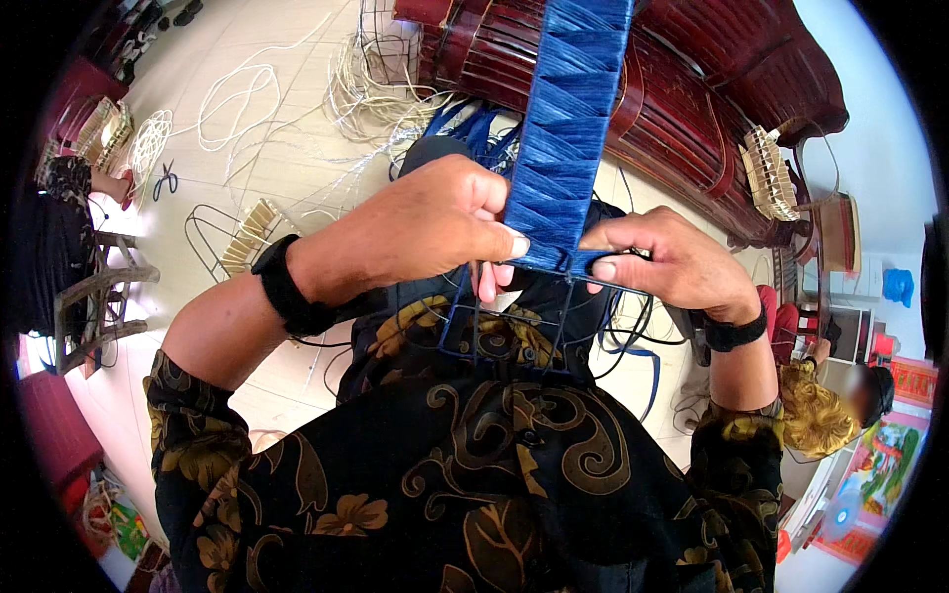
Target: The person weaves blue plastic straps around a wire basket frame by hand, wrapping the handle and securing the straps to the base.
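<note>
A long blue woven band on a dark wire frame stretches away from my lap, its strands crossing in a zigzag. Along the band's left edge, my left hand is closed, thumb on top near the lower end of the weave and fingers curled beneath. At the opposite edge my right hand pinches a blue flat strand between thumb and forefinger, where the weave ends. Bare wires of the frame show below that point, close to my body. The fingertips under the band are partly hidden.
Tangled cream cords lie on the tiled floor beside scissors and a partly woven wire frame. Beyond the band stands a dark red wooden bench with a basket. One person is at right, another beside a stool at left.
</note>
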Tool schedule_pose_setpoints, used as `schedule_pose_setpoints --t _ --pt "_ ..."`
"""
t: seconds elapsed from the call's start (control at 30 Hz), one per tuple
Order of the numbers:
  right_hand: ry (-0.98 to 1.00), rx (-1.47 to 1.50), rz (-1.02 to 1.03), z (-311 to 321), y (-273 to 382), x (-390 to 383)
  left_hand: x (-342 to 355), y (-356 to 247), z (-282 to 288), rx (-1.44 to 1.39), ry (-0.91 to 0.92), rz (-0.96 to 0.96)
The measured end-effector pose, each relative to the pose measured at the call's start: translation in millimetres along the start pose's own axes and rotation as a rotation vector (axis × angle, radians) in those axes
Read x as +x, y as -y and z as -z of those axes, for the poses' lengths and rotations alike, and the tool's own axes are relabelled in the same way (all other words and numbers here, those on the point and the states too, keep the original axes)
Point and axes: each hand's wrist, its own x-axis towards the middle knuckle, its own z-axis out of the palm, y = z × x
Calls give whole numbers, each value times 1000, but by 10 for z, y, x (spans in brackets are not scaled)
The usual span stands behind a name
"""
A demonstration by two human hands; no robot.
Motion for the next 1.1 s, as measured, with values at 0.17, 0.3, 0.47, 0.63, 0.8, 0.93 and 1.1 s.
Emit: schedule_pose_setpoints --t 0.17,0.3,0.47,0.63,0.8,0.93,1.1 --pt "57 99 -52 -66 -11 161 7 4 -14 41 10 41" --pt "157 61 -31 -25 5 247 5 -46 21 88 65 54" --pt "197 173 20 -30 -75 274 3 26 151 -83 142 12" --pt "220 210 3 -44 -108 301 -39 6 181 -97 148 0" --pt "221 199 -2 -50 -91 310 -28 24 151 -34 121 42" --pt "191 121 91 23 -24 241 -11 76 133 16 137 -16" --pt "218 79 155 39 -77 231 -11 77 152 -61 161 -29"
